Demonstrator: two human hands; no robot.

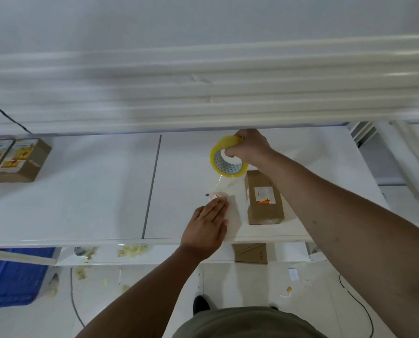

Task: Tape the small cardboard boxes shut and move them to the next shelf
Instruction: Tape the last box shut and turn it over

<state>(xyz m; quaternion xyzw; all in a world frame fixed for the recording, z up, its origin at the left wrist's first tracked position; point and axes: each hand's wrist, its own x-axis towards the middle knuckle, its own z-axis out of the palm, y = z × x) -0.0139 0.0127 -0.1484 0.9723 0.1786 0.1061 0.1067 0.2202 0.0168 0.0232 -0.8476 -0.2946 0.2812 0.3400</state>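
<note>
The right hand (248,148) has its grip clamped on the tape roll (228,162), fingers curled through the core and over the yellow rim, holding it above the shelf (93,191). From the roll a clear strip of tape (225,189) runs toward 7 o'clock to the left hand (206,228). That hand's grip is apart: the fingers lie straight and flat on the strip's free end, beside a small pinkish object (215,196) with a dark tip that I cannot identify.

The cardboard box (263,198) lies flat on the shelf, label up, with its long axis running 12 to 6. It sits just at 6 o'clock of the right hand, partly under that forearm, and at 2 o'clock of the left hand. The strip lies beside the box on its 9 o'clock side, not over it. Both hands probably have to carry the strip toward 3 o'clock to lay it across the box, and the right hand is the nearer.

Well apart at 9 o'clock, more labelled boxes (15,159) stand together on the same shelf.
</note>
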